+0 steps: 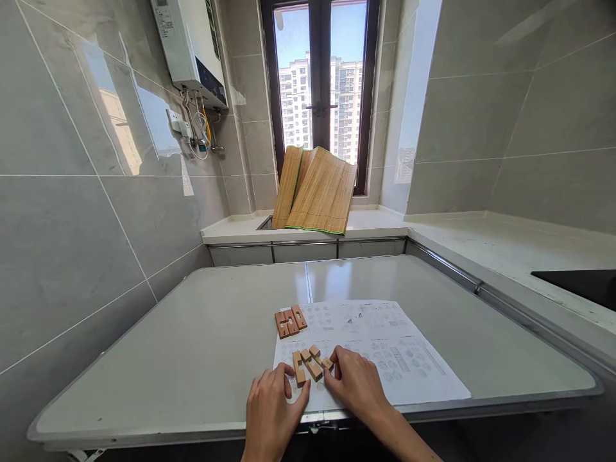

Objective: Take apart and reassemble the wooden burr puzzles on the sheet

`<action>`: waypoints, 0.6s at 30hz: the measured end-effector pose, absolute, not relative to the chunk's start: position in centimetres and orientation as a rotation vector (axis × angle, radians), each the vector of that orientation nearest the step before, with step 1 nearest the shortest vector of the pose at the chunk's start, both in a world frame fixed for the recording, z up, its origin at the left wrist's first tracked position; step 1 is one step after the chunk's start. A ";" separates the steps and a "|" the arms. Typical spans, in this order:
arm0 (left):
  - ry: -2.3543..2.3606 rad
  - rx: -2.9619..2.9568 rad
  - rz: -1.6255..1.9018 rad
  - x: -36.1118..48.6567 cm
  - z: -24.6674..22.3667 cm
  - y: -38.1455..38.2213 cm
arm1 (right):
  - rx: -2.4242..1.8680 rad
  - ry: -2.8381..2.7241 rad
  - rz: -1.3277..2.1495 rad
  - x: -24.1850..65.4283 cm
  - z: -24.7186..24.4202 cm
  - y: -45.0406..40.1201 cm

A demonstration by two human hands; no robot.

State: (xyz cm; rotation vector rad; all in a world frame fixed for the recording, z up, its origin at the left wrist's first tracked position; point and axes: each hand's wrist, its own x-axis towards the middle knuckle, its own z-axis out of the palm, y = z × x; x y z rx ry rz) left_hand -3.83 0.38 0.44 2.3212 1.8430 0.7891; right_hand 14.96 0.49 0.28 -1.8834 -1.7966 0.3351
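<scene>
Right hand's got a tiny block pinched, left hand's a maybe
Going left to right: the white table (158,359) stretches way out past the left hand (273,410), whose thumb and index are slightly parted either side of the near end of a notched light block (299,369); can't tell if it's actually gripped. Three darker notched blocks (290,321) sit side by side further back, by the paper's left edge. Next, more light pieces (314,368) lie on the printed paper (414,385), then a small light block (327,364) between thumb and index of the right hand (355,378). The paper's near edge comes close to the table's near edge; rightward, more tabletop runs to a metal rail (443,260) below the counter (505,240).
</scene>
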 end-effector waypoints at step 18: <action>1.612 2.362 0.624 -4.0 2.1 3.9 | -1.378 -1.800 0.653 19.6 -0.6 0.0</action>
